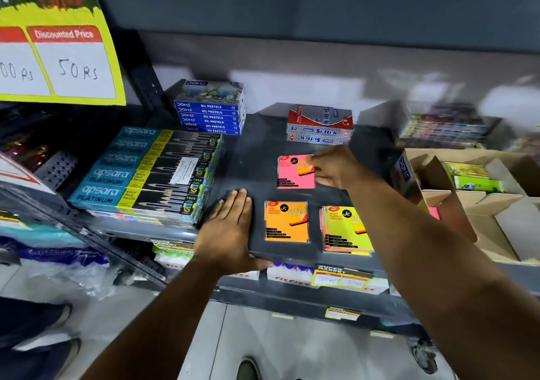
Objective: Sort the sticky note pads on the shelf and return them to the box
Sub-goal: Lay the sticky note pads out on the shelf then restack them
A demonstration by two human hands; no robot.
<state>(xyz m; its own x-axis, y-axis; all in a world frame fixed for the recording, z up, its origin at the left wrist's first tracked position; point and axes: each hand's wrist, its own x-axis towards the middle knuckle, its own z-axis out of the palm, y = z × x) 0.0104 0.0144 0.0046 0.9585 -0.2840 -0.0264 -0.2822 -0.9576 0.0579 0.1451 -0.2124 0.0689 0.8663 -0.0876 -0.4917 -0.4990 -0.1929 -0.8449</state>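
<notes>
Three groups of sticky note pads lie on the dark shelf (251,157). A pink pad (292,175) sits furthest back, an orange pad (286,221) in front of it, and a stack with a yellow pad on top (344,229) at the front right. My right hand (336,169) pinches the pink pad's right edge between thumb and fingers. My left hand (228,227) lies flat on the shelf's front edge, left of the orange pad, holding nothing. The open cardboard box (444,201) stands at the right with a pink pad (434,213) showing inside.
Pencil boxes (146,175) fill the shelf's left side. Blue oil pastel boxes (210,110) and red-grey pen boxes (320,128) stand at the back. A yellow price sign (58,43) hangs upper left. Green packs (473,180) lie in the box. Shoes (248,371) show on the floor below.
</notes>
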